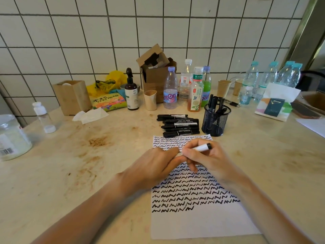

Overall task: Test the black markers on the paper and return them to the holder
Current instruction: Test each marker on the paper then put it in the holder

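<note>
Fingers (189, 156) of the right hand (204, 160) curled round a slim white-barrelled marker with a black end (204, 147), held low over the middle of the white paper sheet covered in rows of black squiggles (202, 224); fingers of the left hand (154, 166) closed on the marker's other end, hidden between the two hands, probably at the cap. Likely light, rigid and smooth-sided, so best gripped mid-barrel with a firm pinch, cap pulled or pressed straight along the axis. Blank paper only along the lower part, below the last short row. Black wire-mesh cylindrical holder (216, 120) upright just past the sheet's far right corner, several markers already standing inside, leaving a tighter opening. Pile of capped black markers (179, 125) lying just left of it, near the sheet's far edge. Crowded bottles (170, 88) behind; open stained beige countertop (88, 164) to the left.
</note>
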